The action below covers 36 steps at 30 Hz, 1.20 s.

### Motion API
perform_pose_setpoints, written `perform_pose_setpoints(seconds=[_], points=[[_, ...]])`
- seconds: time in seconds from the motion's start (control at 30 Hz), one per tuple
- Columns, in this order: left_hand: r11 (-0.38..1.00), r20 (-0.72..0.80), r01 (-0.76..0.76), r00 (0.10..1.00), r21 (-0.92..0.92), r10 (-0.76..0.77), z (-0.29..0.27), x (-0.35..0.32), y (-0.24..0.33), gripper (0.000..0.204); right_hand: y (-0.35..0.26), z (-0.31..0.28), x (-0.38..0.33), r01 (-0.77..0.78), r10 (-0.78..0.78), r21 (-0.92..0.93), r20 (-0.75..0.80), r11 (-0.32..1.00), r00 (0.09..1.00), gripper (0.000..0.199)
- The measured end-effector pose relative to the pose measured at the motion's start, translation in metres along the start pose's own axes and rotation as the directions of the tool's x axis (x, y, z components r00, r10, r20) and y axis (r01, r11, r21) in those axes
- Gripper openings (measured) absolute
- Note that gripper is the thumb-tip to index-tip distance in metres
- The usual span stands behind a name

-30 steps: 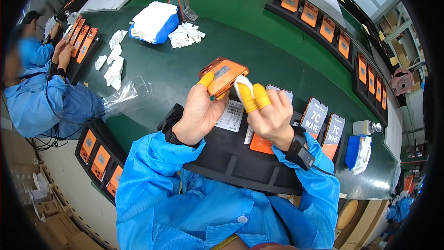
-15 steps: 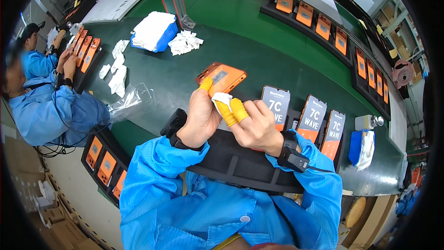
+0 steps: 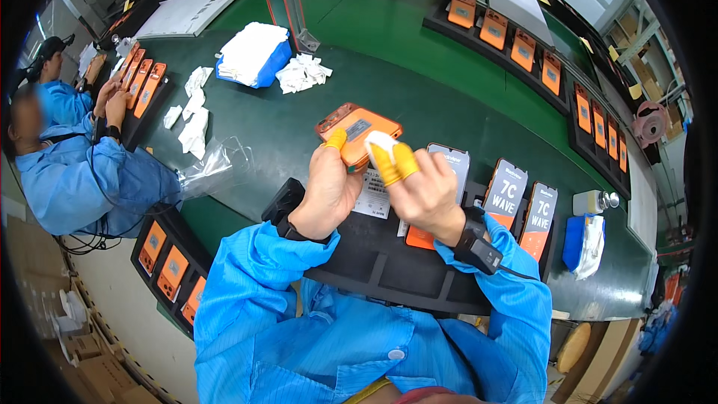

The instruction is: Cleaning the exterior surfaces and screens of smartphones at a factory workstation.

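Note:
An orange phone [image 3: 357, 132], its camera end toward the upper left, is held back side up in my left hand [image 3: 326, 193]. A yellow finger cot covers that hand's thumb. My right hand [image 3: 428, 198], with yellow cots on two fingers, pinches a small white cloth [image 3: 382, 140] against or just above the phone's right part; exact contact cannot be told. Under my hands lies a black compartment tray [image 3: 389, 273]. Upright in its right part are orange phones with grey front films, such as one phone [image 3: 505, 188] and another phone [image 3: 539, 218]. A printed white sheet [image 3: 373, 200] shows below the held phone.
A blue-wrapped stack of white cloths [image 3: 254, 56] and loose cloths [image 3: 303, 73] lie ahead. At right stand a metal-topped bottle [image 3: 596, 201] and a blue pack [image 3: 583, 243]. Black trays of orange phones [image 3: 493, 28] line the far side. Two co-workers in blue sit at left.
My right hand has moved with the cloth up and rightward over the phone's back. The printed sheet between my hands has come into view. The phone sits at a slightly different tilt.

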<state>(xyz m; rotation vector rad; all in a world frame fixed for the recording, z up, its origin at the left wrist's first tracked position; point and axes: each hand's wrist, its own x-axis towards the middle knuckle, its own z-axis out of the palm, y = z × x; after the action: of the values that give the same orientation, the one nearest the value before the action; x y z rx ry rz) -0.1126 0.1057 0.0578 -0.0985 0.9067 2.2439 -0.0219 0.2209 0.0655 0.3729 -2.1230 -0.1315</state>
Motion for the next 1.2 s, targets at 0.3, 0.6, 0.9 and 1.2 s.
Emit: perform_pose_setpoints(seconds=[0.3, 0.6, 0.9, 1.2], points=[[0.999, 0.076, 0.042, 0.996, 0.035, -0.044, -0.009, -0.001, 0.006, 0.025, -0.003, -0.023, 0.003, -0.013, 0.009, 0.048, 0.067, 0.999, 0.998, 0.039], [-0.599, 0.415, -0.202, 0.877, 0.775, 0.241, -0.004, -0.043, 0.031, 0.059, 0.032, -0.065, -0.006, -0.325, 0.294, 0.075, 0.272, 0.943, 0.916, 0.018], [-0.686, 0.646, -0.483, 0.763, 0.544, -0.025, -0.007, -0.039, -0.018, 0.060, 0.053, -0.132, -0.040, -0.486, 0.486, -0.076, 0.287, 0.871, 0.826, 0.041], [-0.072, 0.810, -0.915, 0.387, 0.398, -0.440, -0.016, -0.116, -0.037, 0.040, 0.060, -0.202, -0.124, -0.835, 0.945, 0.540, 0.316, -0.107, 0.083, 0.029]])
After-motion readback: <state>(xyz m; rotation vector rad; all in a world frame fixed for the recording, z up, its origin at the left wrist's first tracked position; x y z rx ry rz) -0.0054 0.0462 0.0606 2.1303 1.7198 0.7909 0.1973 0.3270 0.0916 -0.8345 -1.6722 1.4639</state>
